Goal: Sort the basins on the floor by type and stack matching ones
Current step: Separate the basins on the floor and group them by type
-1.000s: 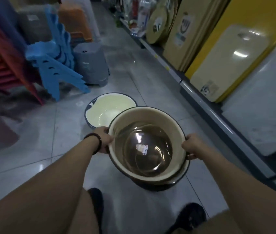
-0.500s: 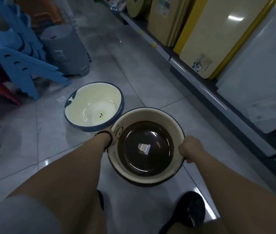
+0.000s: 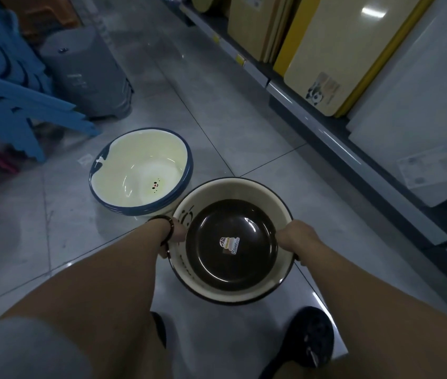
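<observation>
I hold a cream basin [image 3: 231,242] with a dark brown bottom, a black rim and a sticker in its middle. My left hand [image 3: 174,232] grips its left rim and my right hand [image 3: 294,239] grips its right rim. It hangs low over the tiled floor, just right of and nearer than a stack of cream basins with blue rims [image 3: 141,173]. That stack stands on the floor and shows a small face printed inside the top basin. The two rims nearly touch.
Blue plastic stools [image 3: 11,91] and a grey stool stack [image 3: 85,75] stand at the back left. A low shelf [image 3: 326,127] with yellow boards [image 3: 334,56] runs along the right. My shoes [image 3: 309,340] are on the floor below the basin.
The held basin has come down closer to the floor and levelled out. My view has tipped downward, so the blue-rimmed stack now sits right beside it.
</observation>
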Demonstrator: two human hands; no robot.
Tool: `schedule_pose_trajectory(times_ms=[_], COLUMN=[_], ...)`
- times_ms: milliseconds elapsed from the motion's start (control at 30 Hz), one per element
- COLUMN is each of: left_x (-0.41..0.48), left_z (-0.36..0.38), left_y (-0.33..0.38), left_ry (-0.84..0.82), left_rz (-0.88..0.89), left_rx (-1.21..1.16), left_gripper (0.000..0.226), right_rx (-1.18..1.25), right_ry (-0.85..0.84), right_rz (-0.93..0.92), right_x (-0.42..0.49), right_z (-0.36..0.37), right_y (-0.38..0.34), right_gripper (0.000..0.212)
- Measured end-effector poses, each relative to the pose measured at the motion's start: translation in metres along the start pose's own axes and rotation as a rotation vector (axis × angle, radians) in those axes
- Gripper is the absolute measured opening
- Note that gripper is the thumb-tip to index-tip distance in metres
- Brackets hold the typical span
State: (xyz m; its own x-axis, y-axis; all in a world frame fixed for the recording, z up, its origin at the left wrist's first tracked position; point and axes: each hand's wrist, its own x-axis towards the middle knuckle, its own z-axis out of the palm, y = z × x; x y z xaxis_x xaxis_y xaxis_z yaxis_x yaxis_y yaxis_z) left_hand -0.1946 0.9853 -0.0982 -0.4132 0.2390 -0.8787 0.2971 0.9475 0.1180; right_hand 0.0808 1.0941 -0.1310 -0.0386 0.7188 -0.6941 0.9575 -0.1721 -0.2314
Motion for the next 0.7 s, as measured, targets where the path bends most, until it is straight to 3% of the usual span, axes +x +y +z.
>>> schedule_pose_trajectory(times_ms=[133,300,500,700], left_x=[-0.028,-0.079,-0.154,-0.159], left_z=[0.001,-0.017,-0.009,0.004], left_y=[0.011,0.018,0.001,-0.002], left_ry=[-0.007,0.196,0.364,0.448], left_rz=[0.059,0.327,0.708,0.803], left_rx=[0.111,0.479,0.497,0.649], left_gripper=[0.056,0.059,0.045,0.043], right_rx=[-0.090,-0.136,-0.039,0.049], right_ry=[-0.002,0.196,0.312,0.354], right_rz=[-0.024,-0.215,-0.491,-0.544], right_x=[-0.010,-0.060,-0.147,-0.162], right_z=[-0.008,-0.040,-0.061,-0.061], right_y=[-0.006,-0.037,-0.034,-0.017], right_gripper=[0.046,0.026,0.034,0.042])
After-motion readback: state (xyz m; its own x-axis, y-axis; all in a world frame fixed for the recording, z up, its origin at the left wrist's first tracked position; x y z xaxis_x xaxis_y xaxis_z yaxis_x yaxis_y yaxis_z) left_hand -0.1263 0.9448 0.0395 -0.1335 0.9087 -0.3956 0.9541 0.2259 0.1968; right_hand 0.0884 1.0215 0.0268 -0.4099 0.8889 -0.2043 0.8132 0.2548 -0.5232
